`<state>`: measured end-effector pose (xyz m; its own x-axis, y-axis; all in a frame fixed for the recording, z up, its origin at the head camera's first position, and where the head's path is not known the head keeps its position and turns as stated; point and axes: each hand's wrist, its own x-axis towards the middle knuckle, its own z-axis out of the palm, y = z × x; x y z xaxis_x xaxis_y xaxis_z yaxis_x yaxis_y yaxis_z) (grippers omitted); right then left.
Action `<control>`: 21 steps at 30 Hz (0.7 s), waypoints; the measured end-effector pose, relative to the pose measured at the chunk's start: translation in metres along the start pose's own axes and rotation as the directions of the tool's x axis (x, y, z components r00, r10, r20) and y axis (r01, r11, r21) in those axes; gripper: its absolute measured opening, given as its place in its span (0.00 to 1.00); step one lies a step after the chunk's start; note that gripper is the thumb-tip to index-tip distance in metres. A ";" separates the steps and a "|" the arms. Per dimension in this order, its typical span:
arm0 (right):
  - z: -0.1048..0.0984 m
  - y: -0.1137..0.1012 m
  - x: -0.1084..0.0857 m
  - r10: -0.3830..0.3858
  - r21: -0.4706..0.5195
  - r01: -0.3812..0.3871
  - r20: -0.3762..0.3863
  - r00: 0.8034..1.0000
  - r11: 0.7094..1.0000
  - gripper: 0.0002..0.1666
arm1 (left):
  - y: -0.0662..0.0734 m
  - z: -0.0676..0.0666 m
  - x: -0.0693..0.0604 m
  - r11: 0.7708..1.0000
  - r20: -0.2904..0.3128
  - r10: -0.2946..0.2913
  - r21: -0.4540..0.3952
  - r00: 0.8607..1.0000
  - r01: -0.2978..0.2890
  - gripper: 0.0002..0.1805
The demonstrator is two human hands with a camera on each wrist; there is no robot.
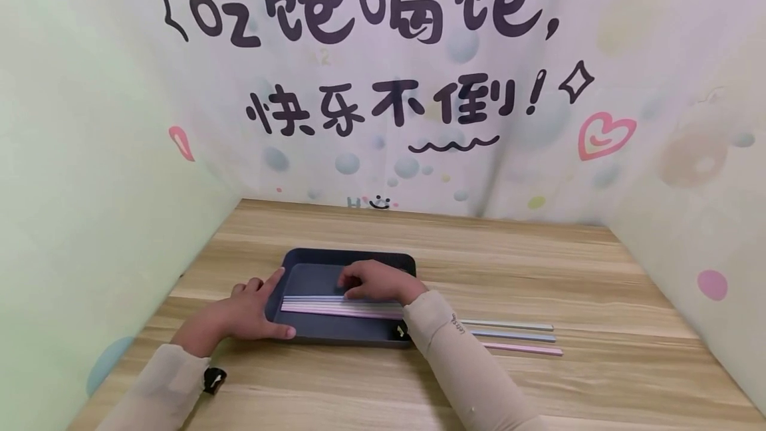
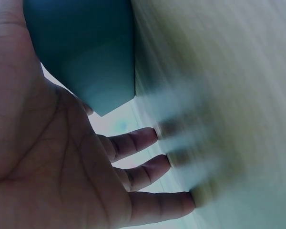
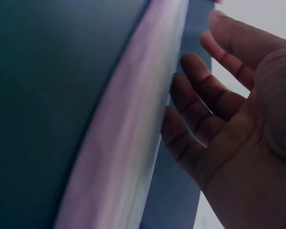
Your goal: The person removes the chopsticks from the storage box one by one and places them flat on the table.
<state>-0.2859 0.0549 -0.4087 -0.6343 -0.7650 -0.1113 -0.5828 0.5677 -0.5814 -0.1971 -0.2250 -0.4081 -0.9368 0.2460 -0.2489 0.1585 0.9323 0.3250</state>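
Observation:
A dark shallow tray (image 1: 335, 338) lies on the table with a row of long thin pastel sticks (image 1: 317, 306), like chopsticks, side by side in it. Around its left end, my left hand (image 1: 248, 314) has the thumb along the front edge and a finger at the left rim. Several left-hand fingers (image 2: 140, 140) extend past the tray's underside in the left wrist view. My right hand (image 1: 377, 280) is over the tray, fingers loosely bent. In the right wrist view, its fingertips (image 3: 174, 121) lie along the sticks' edge, pinching none; whether they touch is unclear.
Three more sticks, pale green (image 1: 509, 325), blue (image 1: 514, 336) and pink (image 1: 523, 348), lie on the wooden table (image 1: 598, 298) right of the tray, partly behind the right sleeve (image 1: 467, 364). A printed cloth wall (image 1: 383, 171) stands behind the table.

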 end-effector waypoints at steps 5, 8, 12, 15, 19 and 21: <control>0.007 0.005 0.001 -0.012 -0.022 0.013 0.004 1.000 1.000 0.08 | 0.000 0.001 0.000 1.000 -0.001 0.004 -0.008 1.000 -0.004 0.70; 0.009 0.006 0.003 -0.023 -0.046 0.023 0.003 1.000 0.999 0.08 | -0.001 0.000 -0.002 1.000 -0.005 0.013 -0.012 1.000 -0.013 0.70; 0.009 0.007 0.005 -0.018 -0.054 0.018 -0.002 1.000 0.998 0.08 | -0.002 -0.001 -0.002 1.000 -0.008 0.023 -0.019 1.000 -0.023 0.70; 0.011 0.008 0.005 -0.014 -0.048 0.014 -0.001 1.000 0.999 0.08 | -0.002 -0.001 -0.002 1.000 -0.004 0.017 -0.017 1.000 -0.017 0.70; 0.012 0.008 0.005 -0.015 -0.063 0.015 0.002 1.000 0.998 0.08 | -0.002 0.000 -0.002 1.000 -0.002 0.014 -0.010 1.000 -0.014 0.70; 0.012 0.008 0.004 -0.016 -0.077 0.016 0.001 1.000 0.997 0.08 | -0.001 0.000 -0.002 1.000 -0.004 0.017 -0.008 1.000 -0.017 0.70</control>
<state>-0.2869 0.0523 -0.4232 -0.6242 -0.7745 -0.1029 -0.6301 0.5769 -0.5197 -0.1956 -0.2266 -0.4080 -0.9351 0.2610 -0.2398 0.1722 0.9258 0.3364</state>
